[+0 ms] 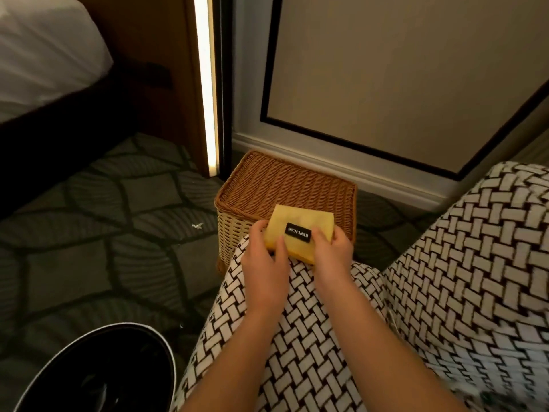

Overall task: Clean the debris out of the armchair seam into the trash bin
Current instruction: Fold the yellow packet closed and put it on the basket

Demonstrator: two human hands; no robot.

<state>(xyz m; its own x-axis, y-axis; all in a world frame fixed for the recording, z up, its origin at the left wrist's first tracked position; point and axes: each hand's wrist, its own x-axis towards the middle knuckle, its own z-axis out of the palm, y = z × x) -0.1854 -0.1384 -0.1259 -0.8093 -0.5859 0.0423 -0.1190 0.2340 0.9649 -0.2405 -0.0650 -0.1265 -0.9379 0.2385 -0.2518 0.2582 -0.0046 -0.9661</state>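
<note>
The person is holding one yellow cloth point(297, 230) with two hands. The left hand point(264, 257) is pinching its left edge, and the right hand point(332, 248) is gripping its right edge. So both hands are clamped on the cloth, one on each side. They are likely holding it that way to keep it flat and folded, ready for wiping. The cloth is sitting just above the far end of the armchair point(445, 263), the part with the black and white pattern. One black label point(298, 231) is showing on top of the cloth.

One dark seam point(383, 273) is running between two parts of the armchair, to the right of the hands. No crumbs are showing in it from here.

One trash bin point(127, 325) is waiting on the carpet point(104, 248), near and to the left, likely close so dirt can drop in easily. Two small white bits are lying on the carpet: one bit point(197, 226) left of the basket, and a smaller bit point(181, 325) by the bin. One woven basket point(282, 182) with a lid is standing just past the hands, by the wall.
</note>
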